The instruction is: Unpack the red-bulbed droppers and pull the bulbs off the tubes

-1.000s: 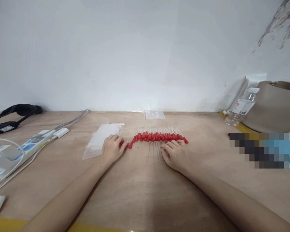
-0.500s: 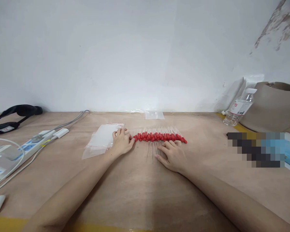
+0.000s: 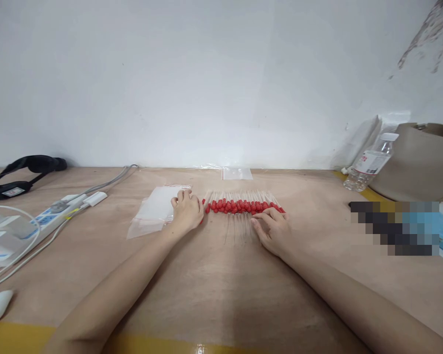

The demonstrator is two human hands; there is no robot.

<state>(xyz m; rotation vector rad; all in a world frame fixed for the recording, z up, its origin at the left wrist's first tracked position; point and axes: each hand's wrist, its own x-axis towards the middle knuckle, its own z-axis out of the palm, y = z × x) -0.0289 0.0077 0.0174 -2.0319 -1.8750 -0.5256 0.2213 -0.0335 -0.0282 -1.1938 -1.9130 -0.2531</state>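
A row of thin glass droppers with red rubber bulbs (image 3: 232,206) lies across the table between my hands. Most of their clear tubes point toward the wall, while several others (image 3: 238,228) point toward me. My left hand (image 3: 187,210) is curled at the row's left end, with a red bulb (image 3: 202,221) showing beside its thumb; its fingertips partly hide what it grips. Bent over the right end of the row, my right hand (image 3: 275,230) has its fingers by the bulbs and its thumb apart, near the nearer tubes.
Clear zip bags (image 3: 153,209) lie left of the row, another bag (image 3: 237,173) by the wall. A power strip (image 3: 59,206) with cables and a black strap (image 3: 25,172) are at left. To the right stand a plastic bottle (image 3: 372,162) and a grey-brown bin (image 3: 417,162).
My right hand has shifted right, uncovering more of the nearer tubes. My left hand has turned slightly, and red bulbs now show beside its fingers, apart from the row.
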